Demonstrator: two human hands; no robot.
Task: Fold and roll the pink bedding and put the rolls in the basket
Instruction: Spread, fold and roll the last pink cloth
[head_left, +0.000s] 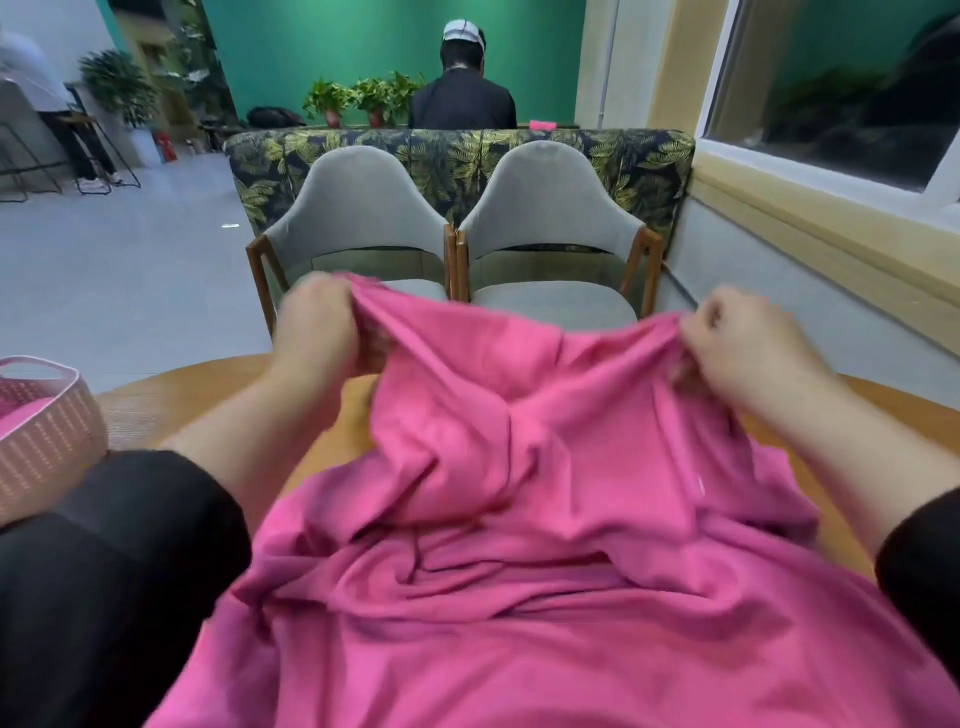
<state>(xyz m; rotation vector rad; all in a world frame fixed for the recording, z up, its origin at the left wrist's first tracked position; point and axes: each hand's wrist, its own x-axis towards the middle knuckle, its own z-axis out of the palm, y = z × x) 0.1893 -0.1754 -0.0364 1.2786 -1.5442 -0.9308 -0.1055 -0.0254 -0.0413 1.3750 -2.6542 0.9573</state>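
Left hand: the left hand (317, 322) has its fingers curled round a bunched far edge of the pink bedding (519, 493), lifted above the table.
Right hand: the right hand (748, 343) pinches the same far edge, thumb and fingers closed on a fold of cloth.
Bedding: a crumpled sheet lying on the round wooden table (171, 405) and trailing toward the wearer's lap; not yet folded flat, as far as one can judge.
Key relation: the held edge runs left to right between the two hands, which sit about level and well apart; the rest of the cloth hangs from the fingers toward the body. Neither hand is clearly nearer.
Basket: the pink woven basket (47, 447) stands at the table's left side, nearer the left hand, with something pink inside, probably a finished roll, though the view cuts it off.
Next move, as a guess: stretching the edge taut to square the sheet.
Writing: no brand, label or readable text visible.
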